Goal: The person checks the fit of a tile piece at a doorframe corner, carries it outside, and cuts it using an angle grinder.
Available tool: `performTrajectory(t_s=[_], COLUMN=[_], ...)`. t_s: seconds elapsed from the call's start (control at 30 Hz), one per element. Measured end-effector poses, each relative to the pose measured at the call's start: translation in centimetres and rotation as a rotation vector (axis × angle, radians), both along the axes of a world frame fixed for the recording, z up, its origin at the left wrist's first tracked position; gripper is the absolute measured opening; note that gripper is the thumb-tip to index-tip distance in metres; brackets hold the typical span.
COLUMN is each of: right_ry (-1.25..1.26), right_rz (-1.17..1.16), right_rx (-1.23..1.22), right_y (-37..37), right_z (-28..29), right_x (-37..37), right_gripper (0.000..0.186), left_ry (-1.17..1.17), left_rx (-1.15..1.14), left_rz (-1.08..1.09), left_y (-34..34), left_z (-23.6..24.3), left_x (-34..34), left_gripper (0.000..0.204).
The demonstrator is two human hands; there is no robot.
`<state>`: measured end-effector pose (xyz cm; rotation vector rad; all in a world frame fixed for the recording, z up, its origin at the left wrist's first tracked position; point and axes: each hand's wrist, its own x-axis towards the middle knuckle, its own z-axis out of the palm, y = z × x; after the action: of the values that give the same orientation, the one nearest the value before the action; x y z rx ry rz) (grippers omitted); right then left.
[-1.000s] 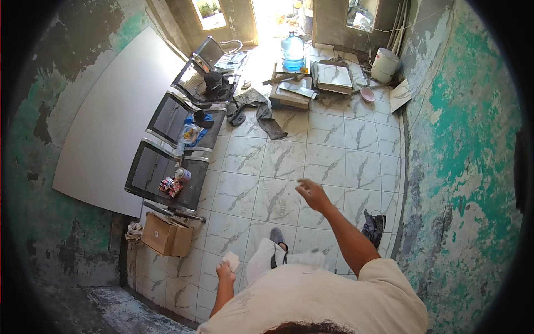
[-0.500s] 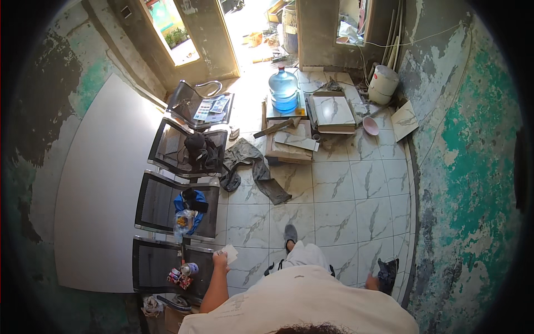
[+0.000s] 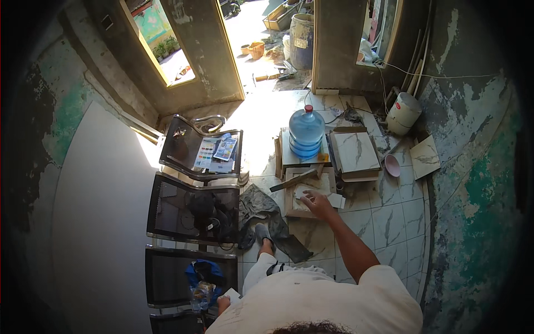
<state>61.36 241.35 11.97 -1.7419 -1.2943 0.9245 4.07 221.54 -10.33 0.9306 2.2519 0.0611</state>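
Observation:
My left hand (image 3: pixel 223 304) is low beside the row of chairs, closed on a small white flat piece (image 3: pixel 232 295), whose material I cannot make out. My right arm stretches forward, and my right hand (image 3: pixel 316 204) is over a carton (image 3: pixel 297 210) on the floor, fingers extended and slightly apart. A cut piece of pale tile (image 3: pixel 336 201) shows just right of that hand, partly covered by it; whether the fingers touch it is unclear. A dark flat bar (image 3: pixel 292 181) lies across the carton beyond the fingers.
A blue water bottle (image 3: pixel 306 136) stands behind the carton, with stacked tiles (image 3: pixel 357 151) to its right. Metal chairs (image 3: pixel 167 209) line the left side. Grey trousers (image 3: pixel 295 248) lie by my foot. A pink dipper (image 3: pixel 392 165) and white bucket (image 3: pixel 403 114) are far right.
I have stepped forward toward the carton. My right hand has swung from my side by a dark bag to over the carton. The left hand still holds the white piece.

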Motion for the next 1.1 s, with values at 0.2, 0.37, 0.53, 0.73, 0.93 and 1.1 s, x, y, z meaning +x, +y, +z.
performTrajectory(t_s=[0.2, 0.37, 0.53, 0.73, 0.93, 1.1], right_ry=[0.023, 0.100, 0.063, -0.041, 0.008, -0.021], right_rz=[0.065, 0.045, -0.051, -0.019, -0.039, -0.171], right_rx=[-0.365, -0.427, -0.386, -0.392, -0.294, -0.223], right_y=[8.8, 20.1, 34.9, 55.5, 72.9, 82.5], right_z=[-5.9, -6.5, -6.8, -8.7, -0.6, 1.5], right_x=[-1.3, -0.7, 2.1, 8.2, 15.8, 22.8], right_gripper=[0.059, 0.057, 0.055, 0.055, 0.058, 0.055], left_ry=[-0.417, -0.580, -0.657, -0.695, -0.539, -0.670], left_rx=[0.116, 0.501, 0.542, 0.483, 0.285, 0.176], left_rz=[0.464, 0.249, 0.212, 0.222, 0.097, 0.254], left_y=[28.4, 49.7, 66.8, 84.4, 97.5, 107.3], left_z=[7.1, 12.2, 15.9, 12.0, 10.2, 10.5], left_x=[3.8, 4.1, 10.9, 18.0, 24.2, 30.3], left_gripper=[0.034, 0.021, 0.014, 0.017, 0.020, 0.020])
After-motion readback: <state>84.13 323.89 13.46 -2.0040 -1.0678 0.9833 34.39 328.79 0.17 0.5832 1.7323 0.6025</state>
